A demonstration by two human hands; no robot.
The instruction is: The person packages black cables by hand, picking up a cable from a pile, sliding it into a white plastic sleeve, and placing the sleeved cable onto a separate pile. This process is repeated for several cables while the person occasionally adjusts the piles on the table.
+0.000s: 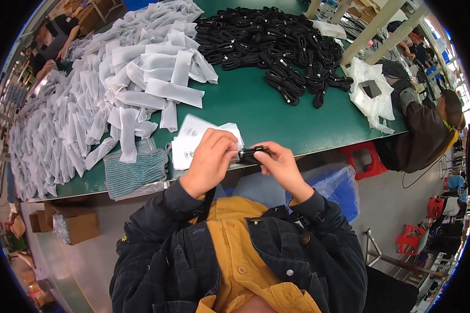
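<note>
Over the table's near edge, my right hand (pixel 280 166) is closed round a coiled black cable (pixel 249 154), which points toward my left hand. My left hand (pixel 210 159) is closed, its fingertips pinched beside the cable's end. A thin white plastic sleeve (pixel 195 125), slightly blurred, sticks out past the left knuckles and appears to be gripped there; the fingers hide its near end. Below that hand lies a stack of flat white printed sleeves (pixel 182 153) on the green table (pixel 235 99).
A large heap of filled whitish sleeves (pixel 125 68) covers the table's left. Bundled black cables (pixel 266 39) lie at the back. A teal knitted glove (pixel 136 171) rests by the front edge. At right are a white plastic bag (pixel 371 96), another person (pixel 428 133) and a red stool (pixel 365 159).
</note>
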